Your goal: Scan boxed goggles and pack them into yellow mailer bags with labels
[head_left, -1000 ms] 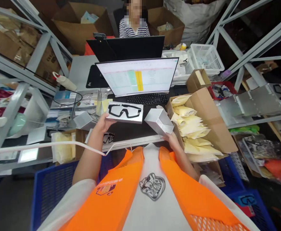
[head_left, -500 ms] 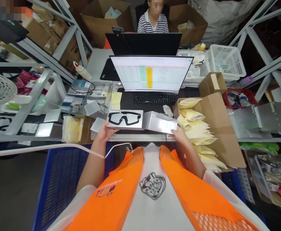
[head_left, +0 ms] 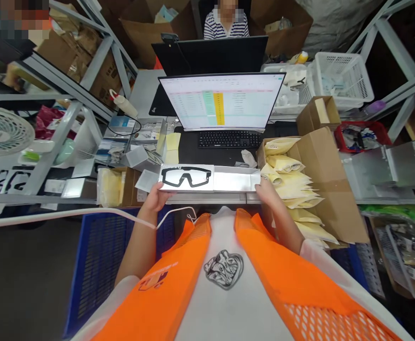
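A white box sleeve (head_left: 187, 178) printed with black-framed glasses lies level above the desk's front edge. My left hand (head_left: 155, 198) is closed on its left end, thumb in front. In line with the sleeve's right end is an open silvery box tray (head_left: 233, 180), and the two meet end to end. How far the tray reaches into the sleeve is hidden. My right hand (head_left: 267, 192) grips the tray's right end. No contents show in the visible part of the tray.
Behind the box stand a keyboard (head_left: 229, 139) and a lit monitor (head_left: 221, 102). To the right is a carton (head_left: 335, 189) with several yellow padded envelopes (head_left: 292, 189). Small boxes and papers crowd the left. A white cable (head_left: 86, 214) crosses near my left forearm. Another person (head_left: 226, 23) sits opposite.
The tray was tilted and angled against the sleeve; now both line up straight. My right hand has shifted slightly right and up with the tray's end. The view has moved a little.
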Demonstrator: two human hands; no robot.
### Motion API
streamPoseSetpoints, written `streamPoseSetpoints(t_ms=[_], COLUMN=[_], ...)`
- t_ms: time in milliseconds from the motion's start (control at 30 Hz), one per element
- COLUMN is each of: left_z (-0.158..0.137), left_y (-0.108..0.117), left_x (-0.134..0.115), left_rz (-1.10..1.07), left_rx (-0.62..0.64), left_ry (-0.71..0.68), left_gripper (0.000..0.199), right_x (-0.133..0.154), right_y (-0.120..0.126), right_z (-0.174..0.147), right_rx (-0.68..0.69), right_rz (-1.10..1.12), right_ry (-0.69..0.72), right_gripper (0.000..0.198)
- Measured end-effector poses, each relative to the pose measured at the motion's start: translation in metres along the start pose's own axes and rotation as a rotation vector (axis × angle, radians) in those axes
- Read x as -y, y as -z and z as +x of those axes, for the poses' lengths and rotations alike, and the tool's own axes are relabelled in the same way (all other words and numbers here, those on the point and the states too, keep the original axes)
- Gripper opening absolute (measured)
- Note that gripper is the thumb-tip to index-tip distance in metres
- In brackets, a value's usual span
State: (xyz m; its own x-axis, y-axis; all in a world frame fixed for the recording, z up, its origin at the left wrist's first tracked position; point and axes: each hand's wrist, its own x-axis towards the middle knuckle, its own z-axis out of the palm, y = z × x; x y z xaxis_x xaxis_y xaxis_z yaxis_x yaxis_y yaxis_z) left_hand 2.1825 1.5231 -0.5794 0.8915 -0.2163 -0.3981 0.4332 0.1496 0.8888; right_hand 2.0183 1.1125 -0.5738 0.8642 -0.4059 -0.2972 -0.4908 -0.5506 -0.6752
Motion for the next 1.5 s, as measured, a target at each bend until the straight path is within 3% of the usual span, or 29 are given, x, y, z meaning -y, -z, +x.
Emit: streamPoseSetpoints(t_ms=[133,300,433,567,667,733,833,1000,1133,1233,1333,1433,1500], left_z=[-0.001,0.000,0.004,0.007,0.009,0.012,0.018,0.024,0.035,0.042,0.042,0.039,0.038], left_y=[-0.005,-0.023,-0.048,-0.079,-0.099,-0.108,-0.114,-0.118,-0.124,-0.120,-0.096,-0.045,0.000], left_x=[-0.001,-0.004,-0.010,-0.002,0.015,0.025,0.031,0.036,0.053,0.065,0.065,0.048,0.034], left_rz=[0.017,0.010,0.042,0.085,0.129,0.172,0.314,0.895,1.117,1.092,1.035,1.003,1.009], left_rx=[0.032,0.082,0.140,0.251,0.324,0.291,0.140,-0.174,-0.201,-0.214,-0.244,-0.419,-0.600], left_ry=[-0.013,-0.003,-0.049,-0.041,-0.032,-0.044,-0.061,-0.356,-0.261,-0.272,-0.401,-0.506,-0.485], left_gripper=[0.052,0.050,0.055,0.063,0.076,0.083,0.084,0.096,0.089,0.073,0.055,0.049,0.057], right_x=[0.002,0.007,0.022,0.039,0.041,0.033,0.011,-0.025,-0.042,-0.044,-0.039,-0.030,-0.024], right_y=[0.002,0.000,0.000,-0.013,-0.028,-0.035,-0.044,-0.070,-0.086,-0.091,-0.091,-0.088,-0.087], right_z=[-0.010,-0.024,-0.033,-0.036,-0.025,-0.012,0.006,0.003,-0.011,-0.015,-0.018,-0.018,-0.018], right_rx=[0.000,-0.044,-0.108,0.003,0.013,0.009,0.063,0.043,0.212,0.270,0.316,0.308,0.307], right_rz=[-0.054,0.260,0.427,0.478,0.554,0.627,0.738,0.728,0.694,0.593,0.480,0.383,0.346], right_ry=[0.004,-0.010,0.057,0.143,0.170,0.141,0.031,-0.182,-0.264,-0.265,-0.189,-0.138,-0.139], right_gripper=[0.048,0.046,0.057,0.068,0.080,0.075,0.063,0.063,0.062,0.058,0.056,0.055,0.055])
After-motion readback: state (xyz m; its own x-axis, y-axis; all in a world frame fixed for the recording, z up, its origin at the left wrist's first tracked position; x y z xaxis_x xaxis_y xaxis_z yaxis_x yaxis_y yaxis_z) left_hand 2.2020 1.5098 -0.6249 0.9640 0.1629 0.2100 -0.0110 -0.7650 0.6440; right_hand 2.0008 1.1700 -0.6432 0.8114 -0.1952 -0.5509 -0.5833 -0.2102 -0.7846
